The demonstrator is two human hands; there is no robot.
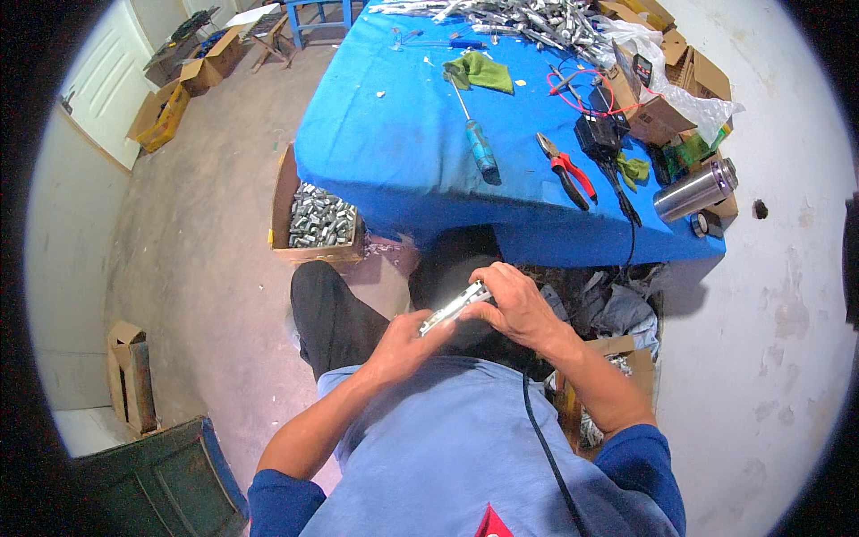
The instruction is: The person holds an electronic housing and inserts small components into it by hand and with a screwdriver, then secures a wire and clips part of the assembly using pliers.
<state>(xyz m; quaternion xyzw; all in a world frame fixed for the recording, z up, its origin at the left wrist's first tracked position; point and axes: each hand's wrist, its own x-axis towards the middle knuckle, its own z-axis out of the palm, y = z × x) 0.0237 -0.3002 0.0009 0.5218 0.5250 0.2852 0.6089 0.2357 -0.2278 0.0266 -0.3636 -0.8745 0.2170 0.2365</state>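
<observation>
Above my lap I hold a slim, silvery metal piece (454, 307), tilted so that its right end is farther from me. My left hand (407, 345) is closed on its lower left end. At the upper right end, the fingers and thumb of my right hand (514, 302) grip it. Its exact kind is not clear. Beyond my hands, on the blue-covered table (394, 134), lie a teal-handled screwdriver (480, 148) and red-and-black pliers (567, 170). Neither tool is being touched.
A pile of silvery metal parts (537, 22) covers the table's far end, near a green cloth (480, 72). At the right stand a black power adapter (599, 134) and a steel flask (693, 191). Left of my knees, a cardboard box (284, 192) holds many small metal pieces.
</observation>
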